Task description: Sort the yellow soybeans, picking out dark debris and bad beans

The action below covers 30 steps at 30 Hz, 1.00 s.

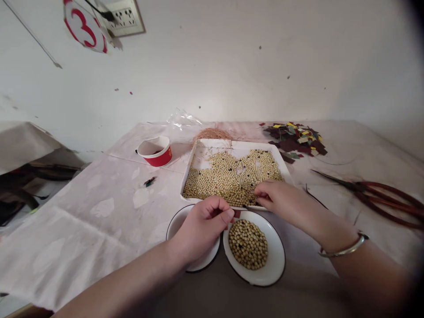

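Head view: a red "3" stood on a white paper sign (85, 26) with red edging, upper left of the frame, beside a wall socket panel (127, 20) with a black plug (108, 16) in it. Yellowish marks on the red-and-white tub (158, 158), left of centre, too small to read; no brand made out. Wall (232, 57) pale, dotted with small dark specks. Table covered by a pale, blotched cloth (99, 229), creased at lower left. White tray (187, 170) at centre held yellowish beads (218, 179), a few dark ones among them. Left hand (202, 227), lower centre, pinched a small dark red scrap (237, 214) between thumb and forefinger, above the two dishes' inner edges. Right hand (281, 198) had its fingers bent at the beads along the tray's near right; whether they gripped any, could not tell. More beads lay heaped in the right white dish (276, 251); left white dish (175, 221) partly hidden by the left hand. Coloured scraps (294, 139) upper right; scissors (367, 187) at right, reddish-handled.
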Motion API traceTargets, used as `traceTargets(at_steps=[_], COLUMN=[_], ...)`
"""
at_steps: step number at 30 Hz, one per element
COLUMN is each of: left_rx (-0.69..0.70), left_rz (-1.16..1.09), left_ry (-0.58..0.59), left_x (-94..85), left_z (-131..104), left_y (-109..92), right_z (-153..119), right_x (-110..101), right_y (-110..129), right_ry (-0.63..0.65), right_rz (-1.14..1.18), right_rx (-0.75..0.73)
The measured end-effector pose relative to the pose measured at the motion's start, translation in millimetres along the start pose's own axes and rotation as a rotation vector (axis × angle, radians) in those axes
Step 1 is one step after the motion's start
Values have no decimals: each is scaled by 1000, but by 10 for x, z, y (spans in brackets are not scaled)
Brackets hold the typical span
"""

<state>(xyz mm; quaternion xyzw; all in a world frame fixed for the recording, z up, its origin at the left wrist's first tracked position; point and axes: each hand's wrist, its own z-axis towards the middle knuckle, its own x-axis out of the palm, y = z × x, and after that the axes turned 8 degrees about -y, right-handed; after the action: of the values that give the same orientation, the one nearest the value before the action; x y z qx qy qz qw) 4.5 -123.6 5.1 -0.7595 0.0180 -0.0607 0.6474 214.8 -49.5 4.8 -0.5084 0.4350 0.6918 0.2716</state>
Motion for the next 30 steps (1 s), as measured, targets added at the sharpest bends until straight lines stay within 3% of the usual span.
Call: traceTargets(at_steps=[7, 18, 21, 25, 30], left_rx=[-3, 18, 13, -10, 13], left_rz=[0, 31, 27, -43, -10], left_ry=[7, -1, -3, 22, -5], left_x=[-1, -7, -1, 13, 22], left_z=[1, 8, 3, -3, 4], left_y=[-4, 7, 3, -23, -43], right_z=[34, 47, 9, -133, -253], right_x=[89, 22, -92, -261, -254], right_y=[-185, -143, 5, 389, 713], right_ry=[8, -45, -92, -110, -140], right_rz=[80, 84, 111, 223, 193], right_rx=[40, 10, 24, -44, -192])
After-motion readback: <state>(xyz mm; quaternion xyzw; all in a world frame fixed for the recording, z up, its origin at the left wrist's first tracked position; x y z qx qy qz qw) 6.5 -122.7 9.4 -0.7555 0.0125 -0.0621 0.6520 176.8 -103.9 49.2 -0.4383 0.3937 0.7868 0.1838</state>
